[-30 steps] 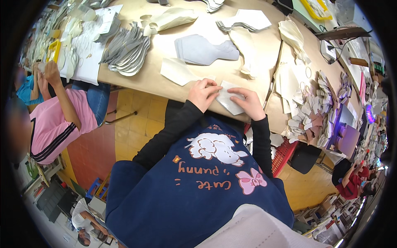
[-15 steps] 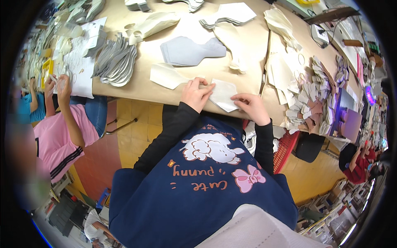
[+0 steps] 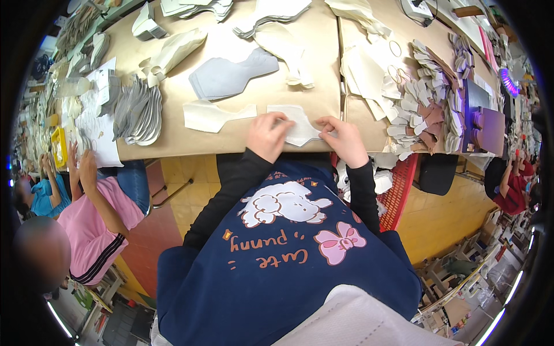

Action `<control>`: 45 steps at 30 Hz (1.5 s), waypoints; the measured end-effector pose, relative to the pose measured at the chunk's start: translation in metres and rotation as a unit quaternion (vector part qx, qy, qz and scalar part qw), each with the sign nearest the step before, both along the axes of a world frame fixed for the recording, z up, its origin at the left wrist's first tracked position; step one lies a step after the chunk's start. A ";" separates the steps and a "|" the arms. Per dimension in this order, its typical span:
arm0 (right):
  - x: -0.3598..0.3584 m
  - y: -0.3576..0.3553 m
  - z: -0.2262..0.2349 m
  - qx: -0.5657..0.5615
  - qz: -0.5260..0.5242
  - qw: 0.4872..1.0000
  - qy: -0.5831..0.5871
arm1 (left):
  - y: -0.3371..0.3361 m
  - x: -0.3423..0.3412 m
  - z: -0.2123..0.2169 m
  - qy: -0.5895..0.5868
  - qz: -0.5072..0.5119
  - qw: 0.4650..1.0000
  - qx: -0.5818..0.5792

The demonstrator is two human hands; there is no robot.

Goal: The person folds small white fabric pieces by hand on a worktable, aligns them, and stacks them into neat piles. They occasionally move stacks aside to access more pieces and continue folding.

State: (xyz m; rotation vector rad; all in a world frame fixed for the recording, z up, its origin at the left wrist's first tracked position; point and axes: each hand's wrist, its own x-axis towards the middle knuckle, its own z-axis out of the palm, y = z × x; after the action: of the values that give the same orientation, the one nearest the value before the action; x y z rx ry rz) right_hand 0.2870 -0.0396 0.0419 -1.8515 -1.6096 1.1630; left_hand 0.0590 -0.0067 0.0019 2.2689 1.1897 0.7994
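A small white cut piece [image 3: 300, 128] with a grey lower edge lies flat at the near edge of the table. My left hand [image 3: 268, 137] has its fingers curled together over the piece's left side. At its right side, my right hand [image 3: 346, 141] pinches the edge between thumb and fingers. Left of my hands lies a cream cut piece [image 3: 210, 115] with a narrow tail. Beyond it sits a thin stack of grey-blue shaped pieces [image 3: 231, 74]. A cream folded piece [image 3: 291, 55] rests farther back.
Fanned grey pieces [image 3: 138, 112] lie at the table's left, near a seated co-worker in a pink shirt [image 3: 98, 225]. To the right are heaped grey and brown pieces [image 3: 424, 115]. A red basket [image 3: 397, 193] stands below the table edge.
The view has shifted, so the table's things appear farther left. The white piece was tilted up between my hands; now it lies flatter on the table.
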 end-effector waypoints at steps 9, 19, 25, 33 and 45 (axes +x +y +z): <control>0.017 -0.016 -0.005 -0.033 -0.078 0.991 0.100 | -0.007 0.022 -0.003 0.029 -0.135 0.990 0.017; 0.033 -0.039 -0.011 -0.016 -0.183 0.978 0.101 | -0.010 0.033 -0.001 0.063 -0.159 0.984 0.045; 0.022 -0.038 -0.004 0.016 -0.193 0.981 0.019 | -0.005 0.046 0.000 0.071 -0.188 0.979 0.040; 0.025 -0.046 0.004 0.095 -0.116 0.982 -0.118 | -0.007 0.061 -0.007 0.076 -0.188 0.979 0.033; 0.006 -0.074 -0.029 0.117 0.078 0.924 -0.356 | -0.010 0.029 -0.007 0.174 -0.105 0.979 0.001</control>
State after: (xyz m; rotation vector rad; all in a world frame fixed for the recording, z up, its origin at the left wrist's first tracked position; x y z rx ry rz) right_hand 0.2929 -0.1133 0.0133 -2.1362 -2.1881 0.3006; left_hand 0.0876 -0.0164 -0.0052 2.5539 1.0633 0.3308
